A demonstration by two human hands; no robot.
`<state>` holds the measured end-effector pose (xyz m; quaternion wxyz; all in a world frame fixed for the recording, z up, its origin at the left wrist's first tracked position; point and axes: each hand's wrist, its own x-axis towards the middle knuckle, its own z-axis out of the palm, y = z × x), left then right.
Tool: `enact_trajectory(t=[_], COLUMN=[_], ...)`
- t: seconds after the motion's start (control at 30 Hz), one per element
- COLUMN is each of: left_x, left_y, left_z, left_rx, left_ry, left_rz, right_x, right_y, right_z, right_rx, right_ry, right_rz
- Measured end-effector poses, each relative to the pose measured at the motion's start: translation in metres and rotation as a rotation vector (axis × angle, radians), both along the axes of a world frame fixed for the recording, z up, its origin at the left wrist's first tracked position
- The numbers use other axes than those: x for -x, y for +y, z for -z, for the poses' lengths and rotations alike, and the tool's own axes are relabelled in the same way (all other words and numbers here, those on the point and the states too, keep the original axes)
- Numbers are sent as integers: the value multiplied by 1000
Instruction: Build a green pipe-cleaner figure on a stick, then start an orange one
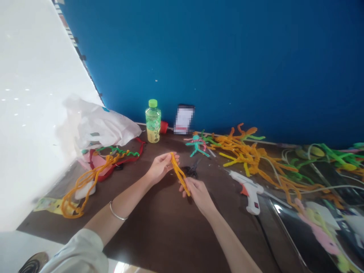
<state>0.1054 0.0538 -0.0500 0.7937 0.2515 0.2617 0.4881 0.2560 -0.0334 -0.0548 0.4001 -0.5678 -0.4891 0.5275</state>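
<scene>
Between my two hands stretches a bundle of orange pipe cleaners [179, 173], held slanting above the dark table [159, 235]. My left hand [162, 166] pinches its upper end. Lower down, my right hand [196, 191] has its fingers closed around the other end. Black scissors [192, 171] lie on the table just behind the bundle, partly hidden by it. A small turquoise and pink pipe-cleaner figure [196, 145] lies farther back. To the right of my right hand rests a white glue gun [247, 189] with an orange trigger.
A green-capped bottle [153, 123] and a phone [184, 120] stand by the blue wall. Orange pipe-cleaner pieces [250, 151] pile up at back right. A white plastic bag [105, 123] and looped orange pipe cleaners [85, 182] are left. The glue gun's black cord [267, 240] runs forward.
</scene>
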Motion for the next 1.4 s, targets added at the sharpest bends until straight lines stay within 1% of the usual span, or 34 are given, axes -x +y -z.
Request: enact_trajectory(t=[0.17,0.3,0.43,0.53,0.7,0.87,0.97,1.07,1.13,1.23,1.4], left_x=[0,0,-1,0,1,2,2,3,4,4,3], left_y=[0,0,0,2,6,6,6,6,7,8,8], left_z=[0,0,-2,-1,3,3,3,3,4,5,4], left_rx=[-11,-24,-35,-34,-15,44,93,128,120,90,48], left_ry=[28,55,56,48,30,-48,-89,-119,-140,-167,-154], left_rz=[-2,-37,-114,-158,-203,-180,-171,-167,-155,-146,-164], right_x=[-1,-1,2,3,1,0,-1,-3,-4,-3,2], right_y=[0,0,0,-1,-2,-2,-2,-2,-2,-2,-2], right_z=[1,0,-4,-10,-20,-14,-11,-12,-15,-17,-15], right_rx=[21,35,80,109,78,71,76,81,78,56,54], right_ry=[14,48,158,267,365,313,236,171,155,151,193], right_rz=[-10,3,91,141,195,222,191,148,147,187,238])
